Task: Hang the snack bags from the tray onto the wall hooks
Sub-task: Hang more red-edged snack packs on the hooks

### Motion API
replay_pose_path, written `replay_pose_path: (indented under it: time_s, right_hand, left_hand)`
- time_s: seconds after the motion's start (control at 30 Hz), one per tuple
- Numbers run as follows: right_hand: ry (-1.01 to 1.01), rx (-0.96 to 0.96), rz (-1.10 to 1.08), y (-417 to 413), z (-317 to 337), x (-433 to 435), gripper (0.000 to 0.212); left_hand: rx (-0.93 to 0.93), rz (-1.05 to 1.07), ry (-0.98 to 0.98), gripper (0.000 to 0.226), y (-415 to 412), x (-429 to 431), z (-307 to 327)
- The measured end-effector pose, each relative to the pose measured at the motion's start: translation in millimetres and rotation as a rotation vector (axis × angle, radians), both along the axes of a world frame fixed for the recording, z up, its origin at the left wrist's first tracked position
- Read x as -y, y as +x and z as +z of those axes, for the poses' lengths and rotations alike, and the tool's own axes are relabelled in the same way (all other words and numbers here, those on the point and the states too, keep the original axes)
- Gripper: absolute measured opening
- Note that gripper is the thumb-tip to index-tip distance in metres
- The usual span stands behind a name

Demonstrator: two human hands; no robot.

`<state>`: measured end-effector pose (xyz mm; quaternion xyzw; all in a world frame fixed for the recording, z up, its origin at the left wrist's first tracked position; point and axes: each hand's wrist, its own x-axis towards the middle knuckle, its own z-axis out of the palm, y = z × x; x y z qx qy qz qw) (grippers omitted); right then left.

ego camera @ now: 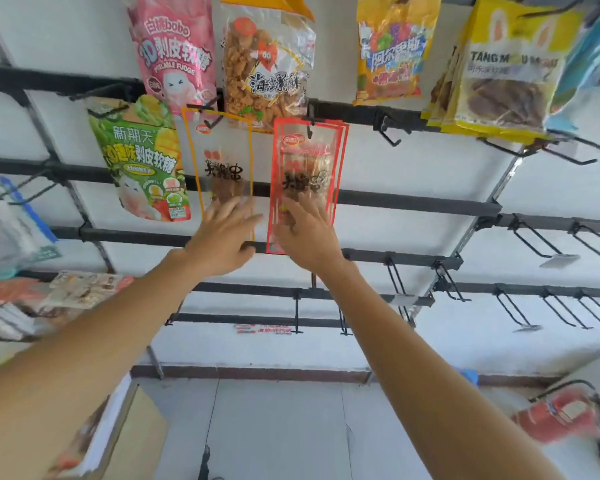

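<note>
Two clear snack bags hang side by side on the black wall hooks. The orange-edged bag (219,157) hangs on a hook (210,121) at its top. My left hand (222,237) lies over its lower part with straight, spread fingers. The red-edged bags (309,164), a few stacked together, hang from a hook (309,128). My right hand (309,233) touches their lower end, fingers extended against the plastic. Neither hand grips anything that I can see.
More bags hang above and beside: pink (174,53), green (142,161), fried snack (267,64), yellow packs (388,46) (506,71). Bare hooks (392,133) (534,240) stick out at the right. A cardboard box (132,431) stands lower left, a red object (565,417) lower right.
</note>
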<state>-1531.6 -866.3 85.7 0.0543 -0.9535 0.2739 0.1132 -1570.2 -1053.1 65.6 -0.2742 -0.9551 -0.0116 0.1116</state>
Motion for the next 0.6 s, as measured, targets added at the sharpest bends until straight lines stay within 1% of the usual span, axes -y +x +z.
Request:
replay_pose_path:
  time_s: [0.1,0.2,0.33,0.47,0.53,0.6]
  right_hand:
    - [0.123,0.116,0.097,14.6,-5.0,14.0,0.067]
    - [0.215,0.211,0.236,29.4,-13.5,46.6,0.072]
    - [0.336,0.279,0.395,45.2,-32.9,108.5,0.078]
    - [0.46,0.435,0.577,57.8,-50.5,178.9,0.093]
    - [0.467,0.469,0.611,57.6,-54.1,213.6,0.094]
    - [0.452,0.474,0.632,55.3,-57.8,247.8,0.09]
  left_hand:
    - [0.145,0.196,-0.019,0.068,35.0,39.4,-15.4]
    - [0.247,0.333,-0.072,0.069,69.9,85.1,-20.8]
    - [0.272,0.463,-0.026,0.068,114.2,148.8,-21.0]
    - [0.308,0.541,0.012,0.067,154.7,214.6,-29.3]
    - [0.362,0.62,-0.024,0.069,167.2,249.0,-33.7]
    - [0.405,0.677,-0.058,0.069,177.3,280.5,-36.7]
